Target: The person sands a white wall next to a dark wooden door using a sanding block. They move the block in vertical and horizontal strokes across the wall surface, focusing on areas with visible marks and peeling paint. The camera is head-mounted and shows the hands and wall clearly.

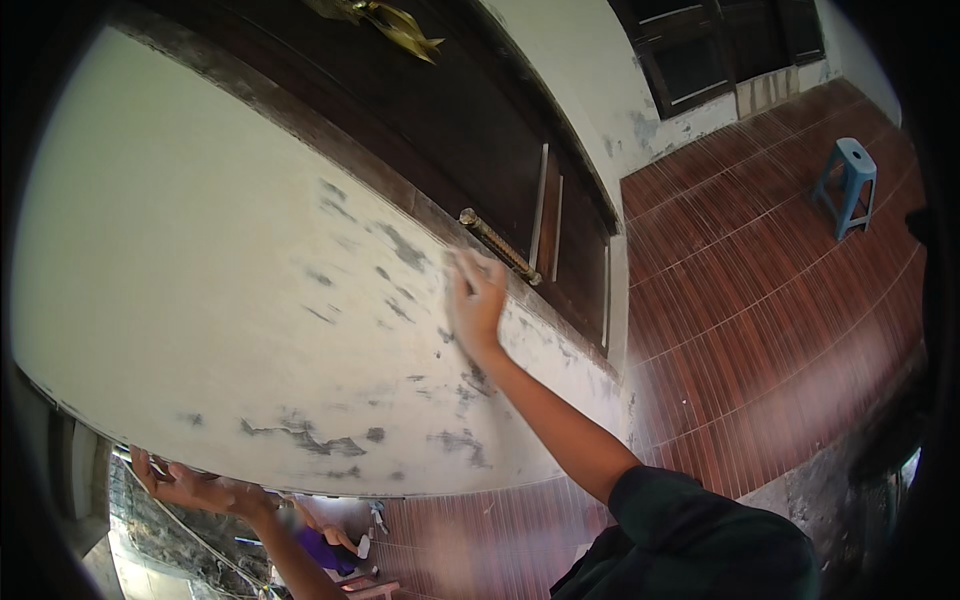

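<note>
A white painted wall (172,247) fills much of the view, with grey bare patches and a jagged flaked area (322,442) low on it. My right hand (476,292) is on the wall beside the dark wooden door frame (405,199), fingers bent and blurred by motion. Whether it holds something thin against the surface, I cannot tell. Just past its fingertips is an ornate metal door handle (501,246). At the lower left, my left hand (202,491) rests at the wall's edge, fingers apart, with nothing visible in it.
A dark door (420,112) bears a gold-coloured ornament (401,31). On the red-brown tiled floor (720,300) stands a blue plastic stool (851,184). A person in purple (322,547) is low beyond the wall, near a wooden stool or bench (375,590). A cable (187,525) hangs below my left hand.
</note>
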A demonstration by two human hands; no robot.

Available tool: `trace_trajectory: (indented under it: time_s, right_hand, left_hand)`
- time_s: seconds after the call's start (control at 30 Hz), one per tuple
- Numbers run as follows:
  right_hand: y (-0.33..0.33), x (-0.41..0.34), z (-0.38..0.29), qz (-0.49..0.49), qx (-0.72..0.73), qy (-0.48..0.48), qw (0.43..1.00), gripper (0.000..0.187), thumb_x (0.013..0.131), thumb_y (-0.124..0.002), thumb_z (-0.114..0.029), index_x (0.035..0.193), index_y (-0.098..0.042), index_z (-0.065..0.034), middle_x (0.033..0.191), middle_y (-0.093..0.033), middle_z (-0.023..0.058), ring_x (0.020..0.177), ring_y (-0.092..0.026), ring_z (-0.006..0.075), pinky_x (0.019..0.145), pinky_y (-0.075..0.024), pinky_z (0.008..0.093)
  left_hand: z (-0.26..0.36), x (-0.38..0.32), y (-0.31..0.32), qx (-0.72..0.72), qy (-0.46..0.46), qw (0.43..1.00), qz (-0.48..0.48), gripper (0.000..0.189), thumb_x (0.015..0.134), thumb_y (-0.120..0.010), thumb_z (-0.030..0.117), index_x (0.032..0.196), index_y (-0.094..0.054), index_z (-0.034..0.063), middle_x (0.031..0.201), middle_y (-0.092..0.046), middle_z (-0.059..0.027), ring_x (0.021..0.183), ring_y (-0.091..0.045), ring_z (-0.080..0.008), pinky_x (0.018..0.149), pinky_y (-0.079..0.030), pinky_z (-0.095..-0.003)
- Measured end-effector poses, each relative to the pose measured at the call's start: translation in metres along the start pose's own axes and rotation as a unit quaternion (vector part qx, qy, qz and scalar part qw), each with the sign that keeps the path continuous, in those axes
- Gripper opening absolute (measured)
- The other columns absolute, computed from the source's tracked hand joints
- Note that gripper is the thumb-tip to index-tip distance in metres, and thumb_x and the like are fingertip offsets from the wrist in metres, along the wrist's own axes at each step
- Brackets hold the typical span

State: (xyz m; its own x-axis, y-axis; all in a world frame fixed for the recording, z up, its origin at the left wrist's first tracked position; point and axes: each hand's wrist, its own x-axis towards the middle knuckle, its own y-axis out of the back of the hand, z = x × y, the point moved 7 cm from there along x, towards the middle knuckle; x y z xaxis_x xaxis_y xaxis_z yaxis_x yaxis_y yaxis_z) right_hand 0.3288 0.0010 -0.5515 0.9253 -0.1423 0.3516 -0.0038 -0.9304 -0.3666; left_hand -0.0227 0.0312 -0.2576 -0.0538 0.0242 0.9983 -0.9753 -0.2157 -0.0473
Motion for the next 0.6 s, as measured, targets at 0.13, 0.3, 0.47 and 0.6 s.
trace_trajectory:
  time_s: [0.13, 0.3, 0.47, 0.6]
  right_hand:
    - [0.048, -0.020, 0.097, -0.008, -0.095, -0.235, 0.967, 0.026, 0.099, -0.069, -0.020, 0.123, -0.078, -0.0177, 0.112, -0.069, 0.0154, 0.108, -0.061, 0.0297, 0.099, -0.0495, 0.0395]
    - [-0.041, 0.003, -0.063, 0.012, 0.064, 0.045, 0.997, 0.030, 0.096, -0.072, -0.014, 0.125, -0.076, -0.0158, 0.120, -0.062, 0.0121, 0.113, -0.058, 0.0257, 0.097, -0.0478, 0.0367]
    - [-0.036, -0.001, -0.065, -0.021, 0.088, 0.090, 0.992, 0.030, 0.095, -0.073, -0.013, 0.125, -0.076, -0.0141, 0.120, -0.061, 0.0123, 0.114, -0.058, 0.0261, 0.100, -0.0477, 0.0370]
    - [0.042, -0.015, 0.081, -0.024, -0.046, -0.205, 0.977, 0.026, 0.100, -0.067, -0.017, 0.125, -0.077, -0.0158, 0.123, -0.062, 0.0186, 0.116, -0.059, 0.0287, 0.098, -0.0501, 0.0427]
  left_hand:
    - [0.004, -0.002, -0.004, -0.024, 0.016, 1.000, 0.009, 0.068, 0.093, -0.054, 0.052, 0.142, -0.042, 0.0069, 0.146, -0.042, -0.0170, 0.139, -0.040, -0.0322, 0.112, -0.036, -0.0550]
    - [0.005, -0.002, -0.005, -0.026, 0.019, 0.999, 0.013, 0.067, 0.094, -0.053, 0.052, 0.143, -0.041, 0.0064, 0.146, -0.041, -0.0170, 0.139, -0.040, -0.0324, 0.114, -0.035, -0.0556]
    - [0.004, -0.002, -0.006, -0.033, 0.012, 0.999, -0.009, 0.066, 0.096, -0.053, 0.052, 0.143, -0.041, 0.0068, 0.147, -0.041, -0.0171, 0.139, -0.041, -0.0331, 0.114, -0.035, -0.0559]
    - [0.003, -0.002, -0.004, -0.023, 0.017, 1.000, 0.009, 0.066, 0.097, -0.050, 0.053, 0.143, -0.041, 0.0065, 0.147, -0.042, -0.0171, 0.139, -0.041, -0.0330, 0.114, -0.035, -0.0556]
